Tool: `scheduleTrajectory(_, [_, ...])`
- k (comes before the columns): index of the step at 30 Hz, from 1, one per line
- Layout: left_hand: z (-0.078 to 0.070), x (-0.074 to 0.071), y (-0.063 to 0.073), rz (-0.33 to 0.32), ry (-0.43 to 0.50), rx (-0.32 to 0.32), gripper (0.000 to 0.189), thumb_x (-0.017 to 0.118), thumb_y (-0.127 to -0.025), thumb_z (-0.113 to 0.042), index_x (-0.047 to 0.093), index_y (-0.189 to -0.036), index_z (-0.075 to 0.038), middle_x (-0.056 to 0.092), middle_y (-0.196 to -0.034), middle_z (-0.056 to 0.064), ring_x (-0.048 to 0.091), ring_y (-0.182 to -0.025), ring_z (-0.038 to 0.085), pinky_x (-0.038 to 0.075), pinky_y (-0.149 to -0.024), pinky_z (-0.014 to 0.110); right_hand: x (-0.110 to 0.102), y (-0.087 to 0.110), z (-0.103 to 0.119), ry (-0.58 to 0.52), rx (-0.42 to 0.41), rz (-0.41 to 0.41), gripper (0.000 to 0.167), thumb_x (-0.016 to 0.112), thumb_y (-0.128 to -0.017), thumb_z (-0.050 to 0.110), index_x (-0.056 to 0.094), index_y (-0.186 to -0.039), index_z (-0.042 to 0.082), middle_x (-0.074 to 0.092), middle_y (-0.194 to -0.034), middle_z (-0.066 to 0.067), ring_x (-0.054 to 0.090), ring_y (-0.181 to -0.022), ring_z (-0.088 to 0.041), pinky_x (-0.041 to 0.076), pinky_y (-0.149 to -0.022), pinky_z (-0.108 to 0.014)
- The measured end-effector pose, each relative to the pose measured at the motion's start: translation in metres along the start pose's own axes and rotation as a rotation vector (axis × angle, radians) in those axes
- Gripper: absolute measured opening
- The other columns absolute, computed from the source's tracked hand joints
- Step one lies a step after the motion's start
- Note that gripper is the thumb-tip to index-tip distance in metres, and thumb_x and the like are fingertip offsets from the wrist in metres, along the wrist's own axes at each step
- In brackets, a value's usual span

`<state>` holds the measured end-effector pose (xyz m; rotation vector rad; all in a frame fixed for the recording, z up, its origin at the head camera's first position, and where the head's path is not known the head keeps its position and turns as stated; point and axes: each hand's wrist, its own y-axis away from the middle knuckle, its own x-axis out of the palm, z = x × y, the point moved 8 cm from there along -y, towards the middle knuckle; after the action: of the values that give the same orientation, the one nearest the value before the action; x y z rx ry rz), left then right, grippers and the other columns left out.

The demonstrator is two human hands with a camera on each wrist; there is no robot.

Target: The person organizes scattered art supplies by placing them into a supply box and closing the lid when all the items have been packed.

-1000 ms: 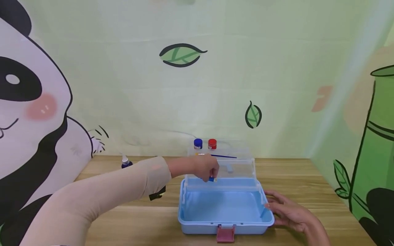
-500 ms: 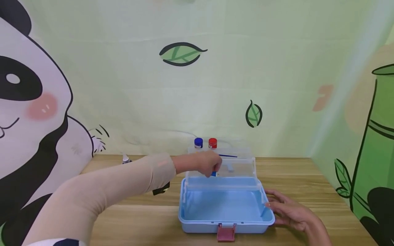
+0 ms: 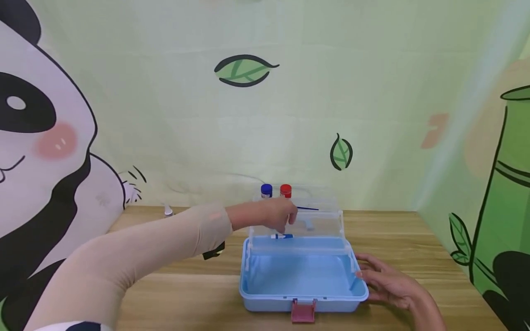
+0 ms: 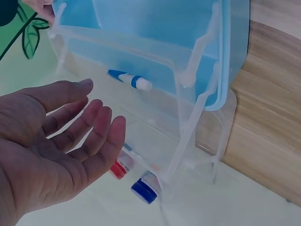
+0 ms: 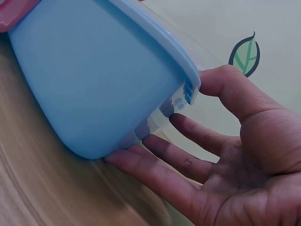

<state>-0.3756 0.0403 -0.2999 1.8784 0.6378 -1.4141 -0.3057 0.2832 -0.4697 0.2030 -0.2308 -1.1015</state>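
Note:
A light blue plastic box [image 3: 265, 305] stands on the table with its clear lid [image 3: 341, 225] raised at the back. Along the box's back edge a small blue-and-white tube [image 4: 130, 80] with a tapered blue end lies on a translucent part; in the head view this tube [image 3: 282, 236] shows just below my left hand [image 3: 278, 214]. In the left wrist view, that left hand [image 4: 61, 136] has loosely bent fingers and nothing in its grasp. My right hand [image 5: 225, 141] touches the box's right side, thumb at the rim and fingertips spread along the wall.
Two jars, blue-capped [image 3: 267, 190] and red-capped [image 3: 285, 190], stand behind the box. A thin blue-handled brush [image 3: 308, 208] lies near them. A bottle with a white nozzle [image 3: 168, 211] and a black item [image 3: 214, 252] are partly behind the left sleeve. A pink latch [image 3: 303, 311] hangs in front.
The left hand has let go of the blue-and-white tube, which now lies at the box's back edge. The right hand stays at the box's side.

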Motion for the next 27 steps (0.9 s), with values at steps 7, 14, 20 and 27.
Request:
scheduleTrajectory(7, [0.022,-0.006,0.028,-0.085,0.051,0.001,0.024,0.077,-0.095,0.001,0.071,-0.117,-0.005,0.072,-0.110,0.011,0.066,-0.098,0.022,0.060,-0.088,0.033,0.002,0.000,0.002,0.006,-0.004,0.007,0.081,0.061,-0.107,0.014,0.008,-0.165,-0.007,0.025,-0.164,-0.035,0.061,-0.127,-0.025,0.059,-0.099,-0.053])
scheduleTrajectory(14, [0.059,0.000,0.076,-0.160,0.132,-0.034,0.022,0.077,-0.093,0.005,0.071,-0.113,-0.003,0.072,-0.104,0.010,0.065,-0.088,0.021,0.061,-0.081,0.033,0.001,0.001,0.005,0.019,0.002,-0.001,0.083,0.062,-0.106,0.015,0.007,-0.165,-0.007,0.028,-0.162,-0.034,0.061,-0.127,-0.026,0.059,-0.098,-0.053])
scheduleTrajectory(20, [0.084,0.016,0.115,-0.198,0.202,-0.041,0.021,0.078,-0.091,0.005,0.071,-0.108,-0.004,0.070,-0.099,0.006,0.065,-0.086,0.019,0.060,-0.077,0.032,0.004,-0.001,0.006,0.012,-0.011,0.020,0.079,0.063,-0.106,0.013,0.012,-0.163,-0.007,0.037,-0.157,-0.028,0.062,-0.123,-0.025,0.060,-0.096,-0.053])
scheduleTrajectory(27, [0.108,0.037,0.140,-0.185,0.250,-0.101,0.025,0.080,-0.089,0.007,0.070,-0.109,-0.005,0.069,-0.096,0.003,0.066,-0.083,0.017,0.061,-0.077,0.033,0.004,-0.002,0.009,0.009,-0.015,0.045,0.078,0.063,-0.107,0.010,0.012,-0.163,-0.006,0.049,-0.146,-0.020,0.065,-0.118,-0.027,0.061,-0.094,-0.052])
